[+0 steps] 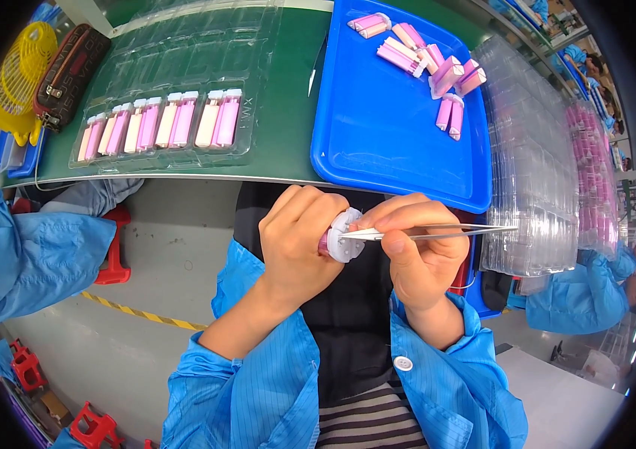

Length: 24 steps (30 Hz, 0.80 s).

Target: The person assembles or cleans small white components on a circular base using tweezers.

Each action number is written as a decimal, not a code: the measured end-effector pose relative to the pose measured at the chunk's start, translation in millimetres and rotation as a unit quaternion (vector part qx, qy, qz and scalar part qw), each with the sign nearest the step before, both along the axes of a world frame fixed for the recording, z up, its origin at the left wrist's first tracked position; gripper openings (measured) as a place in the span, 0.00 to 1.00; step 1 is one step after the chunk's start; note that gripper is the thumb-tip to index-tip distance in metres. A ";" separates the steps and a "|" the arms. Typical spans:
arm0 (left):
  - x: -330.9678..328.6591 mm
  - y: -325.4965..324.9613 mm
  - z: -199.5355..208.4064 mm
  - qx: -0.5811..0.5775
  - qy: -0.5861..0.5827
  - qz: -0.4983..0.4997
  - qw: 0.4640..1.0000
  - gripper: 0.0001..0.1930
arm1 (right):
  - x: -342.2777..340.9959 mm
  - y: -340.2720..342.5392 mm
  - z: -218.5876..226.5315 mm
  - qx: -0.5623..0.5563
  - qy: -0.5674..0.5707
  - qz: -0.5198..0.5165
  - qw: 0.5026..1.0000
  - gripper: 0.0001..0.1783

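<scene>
My left hand (pixel 295 239) is closed around a pink piece with a round white notched cap (pixel 338 245), its capped end turned to the right. Between the fingers and thumb of my right hand (pixel 428 262) is a pair of metal tweezers (pixel 475 227). The pointed tips meet the face of the white cap; whether they grip anything there is too small to tell. Both hands are above my lap, just in front of the table edge. Most of the pink piece is hidden by my left fingers.
A blue tray (pixel 363 161) holds several pink-and-cream pieces. To its left, a transparent blister tray (pixel 183 159) carries a row of capped pieces. Stacked transparent trays (pixel 531 165) stand at right. A dark pouch (pixel 71 75) and yellow fan (pixel 22 71) sit far left. Co-workers' blue sleeves show both sides.
</scene>
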<state>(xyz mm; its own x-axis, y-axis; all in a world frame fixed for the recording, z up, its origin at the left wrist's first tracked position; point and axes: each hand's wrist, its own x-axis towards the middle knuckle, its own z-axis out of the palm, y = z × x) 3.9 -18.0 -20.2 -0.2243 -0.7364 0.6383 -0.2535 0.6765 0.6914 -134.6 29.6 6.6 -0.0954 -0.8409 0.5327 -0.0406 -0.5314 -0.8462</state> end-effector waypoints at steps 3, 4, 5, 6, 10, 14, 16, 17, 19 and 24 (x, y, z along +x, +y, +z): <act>0.2 0.0 0.3 0.001 0.000 -0.002 1.000 0.11 | 2.7 2.4 1.5 0.035 -0.079 0.000 0.996 0.05; 0.5 0.4 0.6 -0.001 0.003 -0.006 1.000 0.11 | 2.4 2.1 1.3 0.034 -0.079 0.001 0.996 0.05; 0.8 0.6 0.6 -0.001 0.003 -0.005 1.000 0.11 | 1.4 1.4 0.9 0.020 -0.053 0.003 0.998 0.05; 0.8 -0.1 0.7 -0.002 0.004 -0.006 1.000 0.11 | 0.4 0.5 0.8 0.007 -0.027 0.005 1.000 0.06; 1.3 -1.3 0.6 -0.001 0.004 -0.010 1.000 0.11 | -0.1 0.2 1.3 0.003 -0.005 0.003 1.000 0.06; 2.3 -1.1 -0.3 0.003 -0.003 -0.014 1.000 0.11 | 0.8 1.4 3.7 0.012 -0.018 -0.031 0.999 0.06; 2.2 -1.1 0.2 0.006 -0.010 -0.014 1.000 0.11 | -1.1 1.0 5.0 0.002 0.023 -0.042 0.999 0.06; 1.9 -1.3 0.1 0.005 -0.010 -0.014 1.000 0.11 | -1.5 0.6 6.8 -0.011 0.054 -0.046 0.997 0.06; 2.3 -0.8 -1.2 -0.014 -0.025 0.000 1.000 0.13 | -1.1 -0.2 11.3 -0.022 0.084 -0.049 0.995 0.07; 3.0 -1.5 -2.5 -0.002 -0.028 -0.006 1.000 0.13 | -1.8 -2.6 21.1 -0.023 0.159 -0.037 0.986 0.07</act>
